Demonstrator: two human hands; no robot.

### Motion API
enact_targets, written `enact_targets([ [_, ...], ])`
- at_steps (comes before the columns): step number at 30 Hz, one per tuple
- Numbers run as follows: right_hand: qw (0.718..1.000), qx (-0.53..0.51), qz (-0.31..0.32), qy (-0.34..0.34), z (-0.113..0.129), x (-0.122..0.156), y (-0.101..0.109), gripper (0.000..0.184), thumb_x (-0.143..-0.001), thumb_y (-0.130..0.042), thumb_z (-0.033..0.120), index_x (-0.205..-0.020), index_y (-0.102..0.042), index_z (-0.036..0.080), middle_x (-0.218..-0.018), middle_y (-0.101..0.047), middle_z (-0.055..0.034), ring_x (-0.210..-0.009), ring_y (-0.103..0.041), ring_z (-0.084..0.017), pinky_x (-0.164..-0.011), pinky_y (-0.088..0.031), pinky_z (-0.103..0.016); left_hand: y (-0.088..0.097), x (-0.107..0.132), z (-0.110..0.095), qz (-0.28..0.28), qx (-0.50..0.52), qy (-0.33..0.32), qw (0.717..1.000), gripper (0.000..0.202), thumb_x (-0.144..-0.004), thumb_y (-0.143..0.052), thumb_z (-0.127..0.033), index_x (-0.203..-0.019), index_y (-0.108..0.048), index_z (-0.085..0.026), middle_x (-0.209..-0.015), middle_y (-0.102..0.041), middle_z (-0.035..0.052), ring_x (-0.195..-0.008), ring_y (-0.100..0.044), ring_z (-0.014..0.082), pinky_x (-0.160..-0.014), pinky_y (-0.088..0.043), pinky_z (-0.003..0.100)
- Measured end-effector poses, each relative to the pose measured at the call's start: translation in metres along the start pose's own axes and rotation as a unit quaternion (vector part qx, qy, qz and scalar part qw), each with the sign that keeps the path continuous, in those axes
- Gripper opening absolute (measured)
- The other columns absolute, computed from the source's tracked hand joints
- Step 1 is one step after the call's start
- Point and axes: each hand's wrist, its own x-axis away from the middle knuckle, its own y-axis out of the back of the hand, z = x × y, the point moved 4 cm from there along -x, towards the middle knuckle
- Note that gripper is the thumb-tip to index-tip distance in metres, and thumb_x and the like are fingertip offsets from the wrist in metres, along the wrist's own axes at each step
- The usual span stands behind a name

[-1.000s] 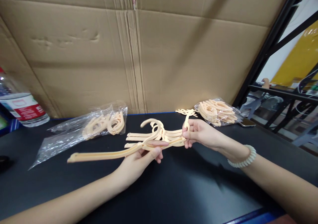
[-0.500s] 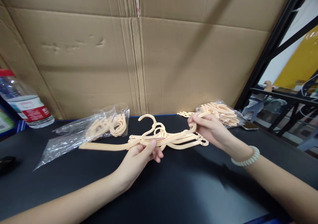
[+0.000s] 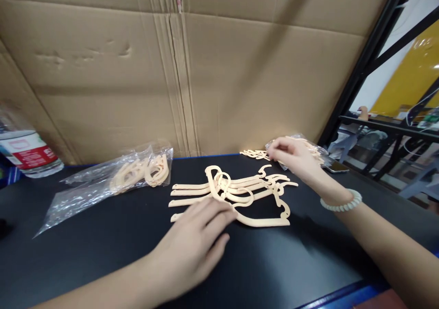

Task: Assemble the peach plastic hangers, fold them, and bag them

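Several cream plastic folding hangers (image 3: pixel 192 191) lie spread in an overlapping pile on the dark table. My left hand (image 3: pixel 202 229) rests palm down over the nearest hanger (image 3: pixel 262 222), touching it with fingers stretched out. Part of that hanger is hidden beneath the hand. Farther right, my right hand (image 3: pixel 297 158) is raised with loosely bent fingers and nothing visible in them. It is beside a small heap of cream plastic pieces (image 3: pixel 254 154) and partly covers a clear bag of cream parts (image 3: pixel 313 151). A pale bead bracelet circles the right wrist.
At left lies another clear plastic bag (image 3: pixel 137 172) with cream parts inside. A large water bottle (image 3: pixel 32 151) stands beyond it. Tall cardboard (image 3: pixel 113 80) rises behind the black table (image 3: pixel 113 245). A phone (image 3: pixel 336 167) lies near the right bag, by a black metal frame (image 3: pixel 346 89).
Both hands held a hanger up before. It now lies on the pile under my left hand. My right hand has let go and moved up and right toward the small heap.
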Motion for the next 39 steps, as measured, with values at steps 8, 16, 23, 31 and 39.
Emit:
enact_targets([
  [8,0.839,0.224,0.495,0.029,0.01,0.046,-0.05,0.036,-0.062,-0.081,0.043,-0.082,-0.067,0.017,-0.072,-0.063,0.002,-0.059,-0.053,-0.011,-0.052,-0.035,-0.022,-0.01,-0.007,0.043,0.012,-0.202,0.005,0.979,0.025,-0.094,-0.046,-0.016,-0.11,-0.064,-0.02,-0.139,-0.052,0.0142,-0.131,-0.044,0.0357,-0.102,-0.039,0.058],
  [16,0.845,0.32,0.421,0.076,0.02,0.048,-0.047,0.008,-0.067,-0.069,0.019,-0.066,-0.062,0.019,-0.059,-0.059,0.0058,-0.051,-0.046,-0.008,-0.049,-0.028,-0.023,0.006,-0.008,0.012,-0.023,-0.257,-0.032,0.966,0.024,-0.094,-0.045,-0.021,-0.08,-0.063,-0.017,-0.076,-0.065,0.0053,-0.073,-0.063,0.0224,-0.079,-0.046,0.043],
  [23,0.845,0.377,0.378,0.031,0.01,0.041,-0.045,0.029,-0.069,-0.079,0.04,-0.07,-0.06,0.018,-0.067,-0.062,0.0009,-0.06,-0.051,-0.014,-0.05,-0.027,-0.025,-0.004,-0.002,0.004,0.064,-0.36,0.041,0.93,0.019,-0.088,-0.054,-0.022,-0.074,-0.066,-0.016,-0.07,-0.065,0.008,-0.064,-0.063,0.0265,-0.061,-0.045,0.039],
  [31,0.863,0.391,0.316,0.054,0.011,0.035,-0.041,0.019,-0.079,-0.07,0.036,-0.08,-0.062,0.019,-0.076,-0.065,-0.0027,-0.069,-0.058,-0.019,-0.055,-0.036,-0.028,0.001,-0.003,0.017,0.103,-0.406,0.082,0.905,0.023,-0.085,-0.047,-0.01,-0.073,-0.067,-0.013,-0.071,-0.065,0.0119,-0.064,-0.065,0.0303,-0.056,-0.048,0.041],
  [39,0.906,0.328,0.249,0.102,0.002,0.055,-0.075,0.078,-0.091,-0.044,0.061,-0.143,-0.038,0.004,-0.149,-0.035,-0.0263,-0.139,-0.032,-0.04,-0.11,-0.031,-0.054,-0.008,-0.002,0.036,0.039,-0.34,0.09,0.935,0.041,-0.091,-0.042,-0.016,-0.127,-0.058,-0.007,-0.123,-0.064,0.0205,-0.112,-0.058,0.0359,-0.093,-0.046,0.052],
])
